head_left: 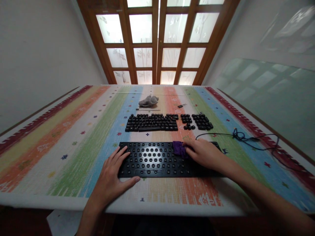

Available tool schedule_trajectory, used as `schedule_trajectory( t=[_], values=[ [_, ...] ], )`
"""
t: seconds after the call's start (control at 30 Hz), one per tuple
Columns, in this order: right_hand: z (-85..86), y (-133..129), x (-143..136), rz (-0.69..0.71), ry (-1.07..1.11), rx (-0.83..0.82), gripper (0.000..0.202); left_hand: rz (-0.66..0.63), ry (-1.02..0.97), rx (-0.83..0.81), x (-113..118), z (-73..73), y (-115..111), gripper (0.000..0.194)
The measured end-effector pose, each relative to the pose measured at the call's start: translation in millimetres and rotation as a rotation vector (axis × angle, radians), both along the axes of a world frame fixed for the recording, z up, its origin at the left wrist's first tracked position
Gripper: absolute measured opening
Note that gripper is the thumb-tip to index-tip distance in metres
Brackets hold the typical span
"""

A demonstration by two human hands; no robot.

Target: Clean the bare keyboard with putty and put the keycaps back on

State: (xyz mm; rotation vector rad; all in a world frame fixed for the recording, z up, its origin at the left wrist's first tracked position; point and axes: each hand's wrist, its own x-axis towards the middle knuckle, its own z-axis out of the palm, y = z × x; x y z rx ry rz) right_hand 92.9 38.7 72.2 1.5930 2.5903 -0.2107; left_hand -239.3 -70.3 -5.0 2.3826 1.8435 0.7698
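Observation:
A black keyboard base (152, 165) with its keycaps off lies flat near the front of the table. My left hand (112, 173) rests on its left end, fingers spread over the top and the thumb along the front edge. Bunched in my right hand (203, 152) is a purple cloth (179, 149), pressed against the upper right part of the base. My right hand and forearm hide much of the base's right end. Behind it, the removed black keycaps (152, 123) sit in keyboard layout, with a separate number-pad group (202, 122) on the right.
A grey cloth (148, 101) lies crumpled behind the keycaps, with a thin stick-like tool (149, 109) before it. Right of these is a small black object with wire prongs (181, 106). The coiled black cable (242, 135) spreads rightward over the striped tablecloth (81, 154).

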Motion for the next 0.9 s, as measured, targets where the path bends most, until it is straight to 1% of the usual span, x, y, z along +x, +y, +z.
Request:
schedule_trajectory(
  t=[0.17, 0.3, 0.4, 0.53, 0.67, 0.77, 0.9],
  values=[
    [-9.8, -3.1, -0.1, 0.085, 0.116, -0.02, 0.027, -0.002, 0.012, 0.022, 0.5, 0.5, 1.8, 0.07],
    [-17.8, -5.7, -6.5, 0.06, 0.143, -0.028, 0.026, 0.01, 0.027, 0.029, 2.7, 1.9, 1.7, 0.073],
    [-18.3, -6.2, -13.8, 0.059, 0.171, -0.04, 0.022, 0.013, 0.032, 0.028, 3.7, 2.6, 2.0, 0.075],
    [-18.2, -4.9, -22.5, 0.032, 0.14, -0.011, 0.021, 0.015, 0.017, 0.038, 4.3, 2.1, 3.3, 0.075],
    [-21.7, -1.2, -24.8, 0.037, 0.152, 0.001, 0.02, 0.02, 0.001, 0.053, 4.5, 1.7, 3.8, 0.075],
    [-23.3, 3.7, -22.1, 0.036, 0.226, -0.03, 0.021, 0.024, -0.003, 0.045, 4.3, 2.1, 3.1, 0.075],
    [-21.0, 11.1, -17.6, 0.032, 0.319, -0.113, 0.021, 0.026, -0.013, 0.04, 4.3, 3.0, 2.0, 0.074]
  ],
)
